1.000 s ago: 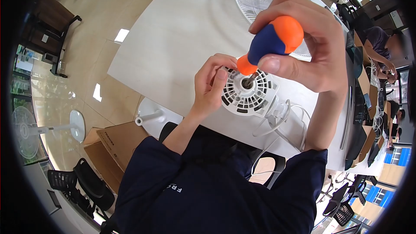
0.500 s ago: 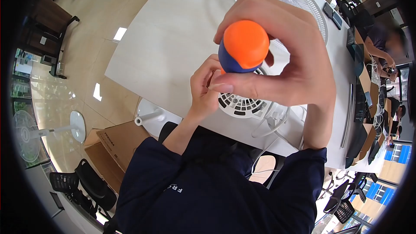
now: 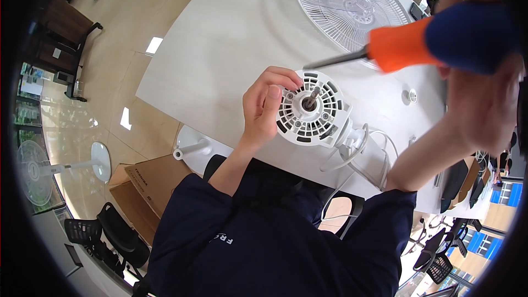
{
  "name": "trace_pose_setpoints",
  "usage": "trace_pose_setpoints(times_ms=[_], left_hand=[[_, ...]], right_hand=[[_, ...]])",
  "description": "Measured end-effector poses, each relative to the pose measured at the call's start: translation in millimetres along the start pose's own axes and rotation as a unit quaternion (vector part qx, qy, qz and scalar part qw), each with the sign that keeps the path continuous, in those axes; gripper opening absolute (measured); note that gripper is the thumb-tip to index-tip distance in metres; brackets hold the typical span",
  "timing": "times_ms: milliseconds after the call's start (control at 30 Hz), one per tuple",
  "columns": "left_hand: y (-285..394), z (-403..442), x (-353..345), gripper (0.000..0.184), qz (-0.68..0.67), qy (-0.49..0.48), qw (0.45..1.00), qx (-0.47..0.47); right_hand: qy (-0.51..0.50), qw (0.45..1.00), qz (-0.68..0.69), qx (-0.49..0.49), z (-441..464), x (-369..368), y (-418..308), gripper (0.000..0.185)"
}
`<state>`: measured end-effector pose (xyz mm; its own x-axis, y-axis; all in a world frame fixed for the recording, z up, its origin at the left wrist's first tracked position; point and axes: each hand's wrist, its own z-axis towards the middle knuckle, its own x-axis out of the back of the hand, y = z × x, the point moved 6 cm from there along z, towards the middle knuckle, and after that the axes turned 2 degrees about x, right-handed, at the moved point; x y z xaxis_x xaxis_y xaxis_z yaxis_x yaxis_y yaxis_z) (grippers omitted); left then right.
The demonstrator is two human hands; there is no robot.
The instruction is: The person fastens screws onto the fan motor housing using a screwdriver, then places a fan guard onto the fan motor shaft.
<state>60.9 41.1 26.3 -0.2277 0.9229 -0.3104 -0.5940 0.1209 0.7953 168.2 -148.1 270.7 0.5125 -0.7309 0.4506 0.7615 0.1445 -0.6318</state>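
Note:
A screwdriver (image 3: 401, 44) with an orange and dark blue handle is gripped in my right hand (image 3: 484, 104), up close to the camera at the right and partly blurred. Its metal shaft points left, above the far rim of the white fan motor (image 3: 329, 127) and apart from it. The motor's slotted round face looks up, with a metal shaft sticking out of the centre. Around the motor's left edge, my left hand (image 3: 259, 110) has its fingers curled on the rim and the thumb beside them.
Beyond the motor lies a fan grille (image 3: 324, 19) with clear blades on the white table (image 3: 209, 49). A small white round part (image 3: 410, 96) sits to the right. White cable (image 3: 366, 170) loops near the motor. An open cardboard box (image 3: 148, 187) stands on the floor.
My right hand has lifted the screwdriver away from the motor and swung it right, tilting it sideways. The motor's face is now uncovered. My left hand stays at the motor's edge.

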Motion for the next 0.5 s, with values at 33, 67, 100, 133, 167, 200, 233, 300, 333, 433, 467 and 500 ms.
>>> trace_pose_setpoints(times_ms=[33,67,100,133,167,200,233,300,333,433,467,500], left_hand=[[0,0,0,0.037,0.001,-0.001,1.000,0.000],[0,0,1,0.037,0.007,0.001,1.000,-0.002],[0,1,0,0.038,0.012,0.003,1.000,-0.005],[0,1,0,0.038,0.007,0.001,1.000,-0.006],[0,1,1,0.038,0.016,0.004,1.000,-0.005],[0,0,2,0.040,0.023,0.007,1.000,-0.005],[2,0,3,0.041,0.029,0.020,0.999,-0.003],[2,-3,6,0.042,0.042,0.024,0.999,-0.004],[1,-4,7,0.043,0.062,0.030,0.998,-0.004],[-1,-6,11,0.043,0.064,0.053,0.996,0.008],[-2,-6,11,0.043,0.060,0.043,0.997,0.011],[-1,-6,13,0.043,0.060,0.054,0.997,-0.004]], right_hand=[[0.023,1.000,0.006,-0.016,-5,19,0,0.043],[0.045,0.998,0.010,-0.034,-8,27,0,0.044],[0.089,0.994,0.011,-0.063,-15,28,5,0.043],[0.133,0.987,0.009,-0.093,-28,27,14,0.043],[0.146,0.978,0.038,-0.146,-49,36,30,0.046],[0.158,0.965,0.065,-0.198,-76,52,49,0.049],[0.192,0.938,0.129,-0.256,-108,62,68,0.051],[0.249,0.880,0.224,-0.338,-169,62,95,0.053],[0.270,0.854,0.255,-0.364,-198,59,103,0.053],[0.324,0.805,0.294,-0.401,-269,54,113,0.055],[0.338,0.807,0.260,-0.409,-284,55,111,0.053],[0.351,0.807,0.227,-0.418,-296,58,108,0.051]])
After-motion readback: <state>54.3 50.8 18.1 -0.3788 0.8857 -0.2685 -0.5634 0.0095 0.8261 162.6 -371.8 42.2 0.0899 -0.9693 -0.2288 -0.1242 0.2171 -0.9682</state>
